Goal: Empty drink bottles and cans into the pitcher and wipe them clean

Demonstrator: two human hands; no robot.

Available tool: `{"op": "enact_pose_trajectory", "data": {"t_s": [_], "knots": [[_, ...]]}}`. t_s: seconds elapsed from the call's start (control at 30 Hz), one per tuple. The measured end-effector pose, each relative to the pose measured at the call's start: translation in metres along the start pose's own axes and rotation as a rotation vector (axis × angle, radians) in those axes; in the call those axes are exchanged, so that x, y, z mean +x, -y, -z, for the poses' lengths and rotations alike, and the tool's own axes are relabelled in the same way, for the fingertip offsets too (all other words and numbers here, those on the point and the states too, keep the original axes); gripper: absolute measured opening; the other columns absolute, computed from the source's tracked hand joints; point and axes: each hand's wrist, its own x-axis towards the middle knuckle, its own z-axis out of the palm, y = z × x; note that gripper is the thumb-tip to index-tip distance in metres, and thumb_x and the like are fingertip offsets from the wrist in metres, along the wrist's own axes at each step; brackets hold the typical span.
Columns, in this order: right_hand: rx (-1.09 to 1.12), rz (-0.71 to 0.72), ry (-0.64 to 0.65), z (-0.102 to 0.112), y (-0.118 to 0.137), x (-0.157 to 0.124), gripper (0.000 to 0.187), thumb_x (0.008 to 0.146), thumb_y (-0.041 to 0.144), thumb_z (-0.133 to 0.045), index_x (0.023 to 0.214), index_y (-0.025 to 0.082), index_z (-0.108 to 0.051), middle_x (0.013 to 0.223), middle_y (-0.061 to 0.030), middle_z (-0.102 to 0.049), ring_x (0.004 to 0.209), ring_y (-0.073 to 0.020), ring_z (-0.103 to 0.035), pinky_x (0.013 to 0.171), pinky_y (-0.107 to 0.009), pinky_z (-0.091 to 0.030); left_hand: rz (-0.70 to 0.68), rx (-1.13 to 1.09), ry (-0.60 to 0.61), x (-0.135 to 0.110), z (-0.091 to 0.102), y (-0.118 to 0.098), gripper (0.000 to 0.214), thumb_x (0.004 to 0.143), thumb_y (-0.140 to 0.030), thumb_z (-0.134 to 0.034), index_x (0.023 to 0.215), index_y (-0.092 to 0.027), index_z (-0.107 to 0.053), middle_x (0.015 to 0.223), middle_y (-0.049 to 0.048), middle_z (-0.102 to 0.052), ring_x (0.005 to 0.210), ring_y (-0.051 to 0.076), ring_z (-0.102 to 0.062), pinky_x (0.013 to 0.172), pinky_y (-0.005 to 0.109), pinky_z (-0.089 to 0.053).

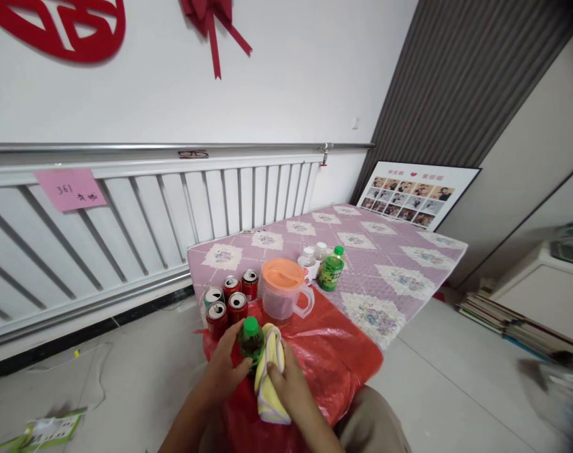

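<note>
My left hand (226, 365) is wrapped around a green-capped plastic bottle (251, 340) that stands upright over the red plastic sheet (328, 352). In my right hand (289, 376) is a folded yellow cloth (270, 377) with a purple edge, pressed against the bottle's right side. Just beyond the left hand stand several opened drink cans (238, 305), mostly red. Behind the bottle is a clear plastic pitcher (279, 299) with an orange lid. The bottle's lower part is partly hidden by my fingers and the cloth.
Past the pitcher stand two white-capped bottles (307, 263) and another green bottle (331, 269). A purple patterned cloth (361, 251) covers the table. A radiator (149, 214) runs along the wall, and a framed photo board (413, 192) leans at the far end.
</note>
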Motion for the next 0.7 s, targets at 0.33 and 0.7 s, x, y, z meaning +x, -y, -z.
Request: {"op": "enact_pose_trajectory", "data": {"t_s": [0.33, 0.7], "knots": [[0.052, 0.124, -0.071, 0.023, 0.076, -0.003, 0.059, 0.083, 0.024, -0.052, 0.141, 0.02, -0.04, 0.142, -0.0114, -0.049, 0.13, -0.0229, -0.048, 0.109, -0.04, -0.039, 0.051, -0.077, -0.029, -0.001, -0.011, 0.002, 0.069, 0.073, -0.02, -0.07, 0.136, -0.022, -0.043, 0.139, 0.0122, -0.053, 0.126, 0.028, -0.053, 0.109, 0.047, -0.041], [-0.039, 0.044, -0.052, 0.006, 0.012, 0.002, 0.057, 0.078, 0.021, -0.052, 0.134, 0.016, -0.05, 0.132, -0.0122, -0.059, 0.125, -0.0243, -0.053, 0.107, -0.041, -0.041, -0.042, 0.001, -0.067, -0.003, -0.013, -0.002, 0.069, 0.071, -0.011, -0.061, 0.136, -0.021, -0.041, 0.137, 0.0115, -0.051, 0.129, 0.027, -0.049, 0.111, 0.047, -0.038]]}}
